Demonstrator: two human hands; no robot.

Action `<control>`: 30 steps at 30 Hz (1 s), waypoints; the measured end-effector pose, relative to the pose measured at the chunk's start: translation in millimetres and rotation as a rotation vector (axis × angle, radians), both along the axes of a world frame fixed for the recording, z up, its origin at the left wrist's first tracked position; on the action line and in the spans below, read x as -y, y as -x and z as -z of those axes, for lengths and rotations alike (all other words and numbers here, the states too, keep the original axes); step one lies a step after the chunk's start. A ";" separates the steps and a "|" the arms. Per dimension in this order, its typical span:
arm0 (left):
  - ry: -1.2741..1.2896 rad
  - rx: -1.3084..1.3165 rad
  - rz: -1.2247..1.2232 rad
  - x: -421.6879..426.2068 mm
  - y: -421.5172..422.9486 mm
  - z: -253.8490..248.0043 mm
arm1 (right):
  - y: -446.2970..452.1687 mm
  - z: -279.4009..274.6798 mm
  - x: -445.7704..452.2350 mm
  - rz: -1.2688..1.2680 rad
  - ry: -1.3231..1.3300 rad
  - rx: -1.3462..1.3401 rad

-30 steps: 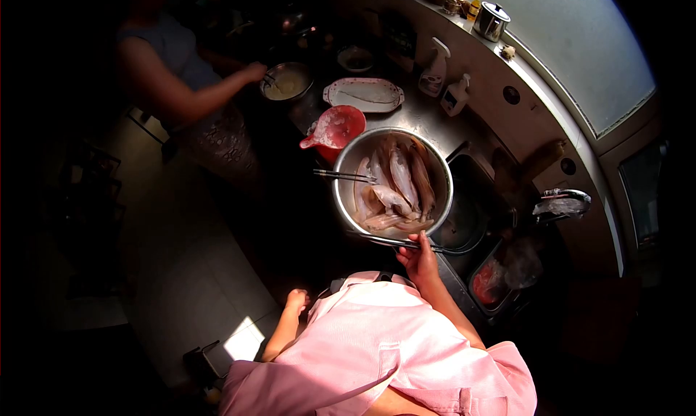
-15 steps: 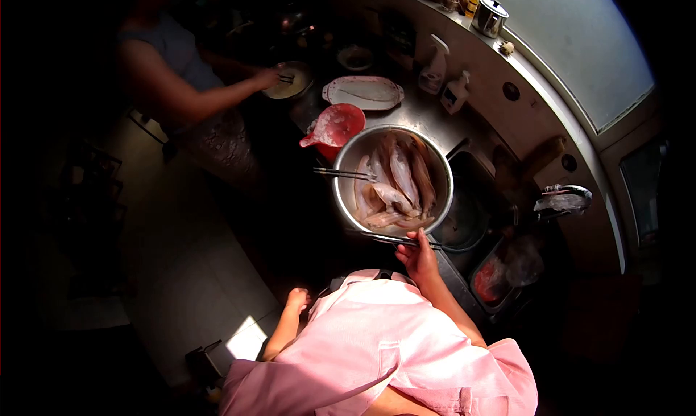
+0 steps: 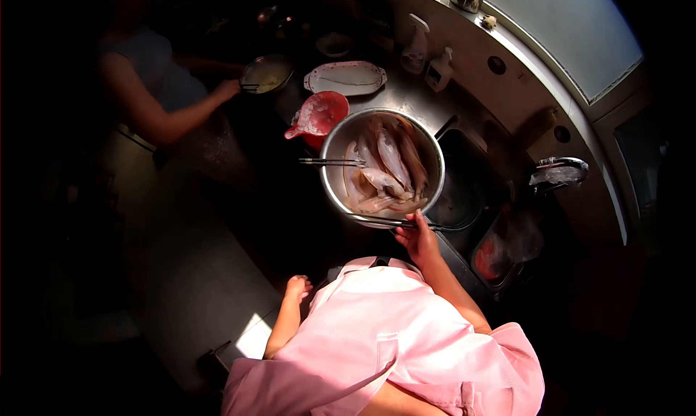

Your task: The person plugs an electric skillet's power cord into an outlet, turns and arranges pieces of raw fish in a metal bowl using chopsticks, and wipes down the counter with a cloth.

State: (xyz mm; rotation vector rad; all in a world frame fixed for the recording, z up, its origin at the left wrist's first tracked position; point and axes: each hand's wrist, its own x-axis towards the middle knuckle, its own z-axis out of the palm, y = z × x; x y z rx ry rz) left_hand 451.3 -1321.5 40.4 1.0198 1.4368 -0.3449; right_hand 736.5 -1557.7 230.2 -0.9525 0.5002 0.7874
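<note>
My right hand (image 3: 417, 240) is closed around a pair of dark chopsticks (image 3: 373, 219), which lie level across the near rim of a steel basin (image 3: 437, 180). In the basin are several pale, skinned-looking fish (image 3: 391, 155). A second pair of chopsticks (image 3: 319, 161) rests over its left rim, tips among the fish. My left hand (image 3: 299, 287) hangs by my waist, fingers curled, with nothing visible in it. Just beyond the basin's left rim stands a red scoop-like container (image 3: 325, 114) with white powder inside.
A white oval dish (image 3: 346, 77) lies behind the red container. To the left, another person (image 3: 163, 89) holds a pan or bowl (image 3: 267, 73) and chopsticks. The sink (image 3: 464, 191) is right of the basin, with a tray (image 3: 495, 260) nearer me. Spray bottles (image 3: 415, 46) stand along the wall.
The whole view has shifted slightly, so things sit further left and up. The other person's pan or bowl is tilted differently. My hands keep much the same pose, the right still gripping its chopsticks.
</note>
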 end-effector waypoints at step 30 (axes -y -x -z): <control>-0.667 0.727 0.081 -30.0 -283.4 -178.1 | -54.0 10.1 132.3 0.497 -0.144 0.136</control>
